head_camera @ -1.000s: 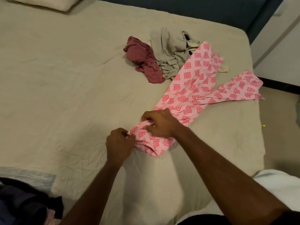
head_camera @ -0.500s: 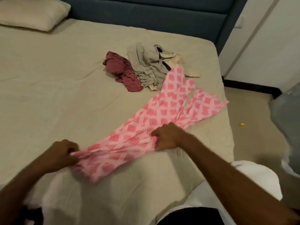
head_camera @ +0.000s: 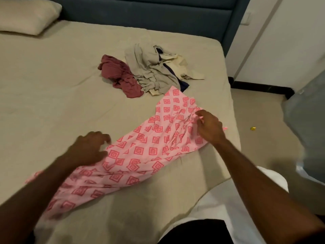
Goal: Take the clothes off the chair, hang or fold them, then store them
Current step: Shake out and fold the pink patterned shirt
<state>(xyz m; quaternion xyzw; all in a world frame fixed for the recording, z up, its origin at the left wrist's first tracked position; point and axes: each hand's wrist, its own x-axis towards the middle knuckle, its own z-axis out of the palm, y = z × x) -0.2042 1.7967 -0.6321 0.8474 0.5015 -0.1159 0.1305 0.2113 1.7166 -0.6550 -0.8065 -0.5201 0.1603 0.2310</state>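
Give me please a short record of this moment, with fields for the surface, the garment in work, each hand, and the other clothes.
surface: bed with a beige sheet
garment in work: pink patterned garment, spread out diagonally on the bed, not folded yet
left hand: fingers loosely curled over the garment's left edge; grip cannot be told
right hand: fingers relaxed over the garment's far end, no clear grip
other clothes: maroon garment and grey garment, crumpled beside each other further up the bed
pillow: far left corner

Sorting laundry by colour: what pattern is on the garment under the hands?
Light pink garment with darker pink concentric-square diamonds, clear in the head view.
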